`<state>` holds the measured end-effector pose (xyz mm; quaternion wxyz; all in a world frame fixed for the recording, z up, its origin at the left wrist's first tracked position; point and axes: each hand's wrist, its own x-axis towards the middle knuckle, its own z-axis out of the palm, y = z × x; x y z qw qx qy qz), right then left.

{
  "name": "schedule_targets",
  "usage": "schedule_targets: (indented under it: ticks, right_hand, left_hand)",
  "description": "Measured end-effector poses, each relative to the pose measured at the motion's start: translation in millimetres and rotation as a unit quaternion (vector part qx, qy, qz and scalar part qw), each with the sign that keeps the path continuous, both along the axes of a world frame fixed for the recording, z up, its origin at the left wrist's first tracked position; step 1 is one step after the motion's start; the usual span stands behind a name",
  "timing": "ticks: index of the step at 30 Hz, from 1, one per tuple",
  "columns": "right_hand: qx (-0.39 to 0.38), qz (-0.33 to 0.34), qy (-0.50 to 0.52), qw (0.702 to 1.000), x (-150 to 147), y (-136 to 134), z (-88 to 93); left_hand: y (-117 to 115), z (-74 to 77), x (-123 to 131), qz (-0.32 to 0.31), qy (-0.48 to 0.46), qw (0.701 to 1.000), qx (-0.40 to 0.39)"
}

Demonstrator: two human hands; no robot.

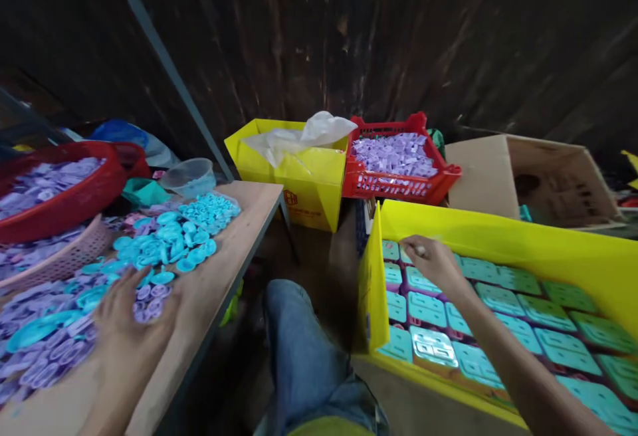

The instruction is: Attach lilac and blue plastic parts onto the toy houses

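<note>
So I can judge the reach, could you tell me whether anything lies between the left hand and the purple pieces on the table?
Nothing visible does: the left hand rests directly on the purple pieces, fingers spread; teal caps lie just beyond its fingertips.

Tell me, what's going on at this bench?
A seated person works with both bare hands. The left hand lies open, fingers spread, on a heap of small purple plastic pieces on the wooden table, beside a pile of round light-blue plastic caps. The right hand reaches into the big yellow plastic bin, fingers curled at the back row of teal rectangular plastic cases packed flat inside; whether it grips one is unclear. A red plastic crate of purple pieces stands behind.
</note>
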<state>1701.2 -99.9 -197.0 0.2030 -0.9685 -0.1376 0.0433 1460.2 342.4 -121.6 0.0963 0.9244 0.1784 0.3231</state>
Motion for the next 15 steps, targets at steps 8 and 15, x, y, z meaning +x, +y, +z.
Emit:
schedule_targets:
  ticks: [8,15]
  right_hand:
    - [-0.173,0.088,0.175,0.965,37,-8,-135.5]
    - [-0.144,0.045,0.169,0.974,56,-5,-148.5]
  left_hand:
    - [-95,-27.9,98,-0.173,0.027,0.983,0.063]
    - [-140,-50.2,117,-0.234,0.088,0.968,0.005]
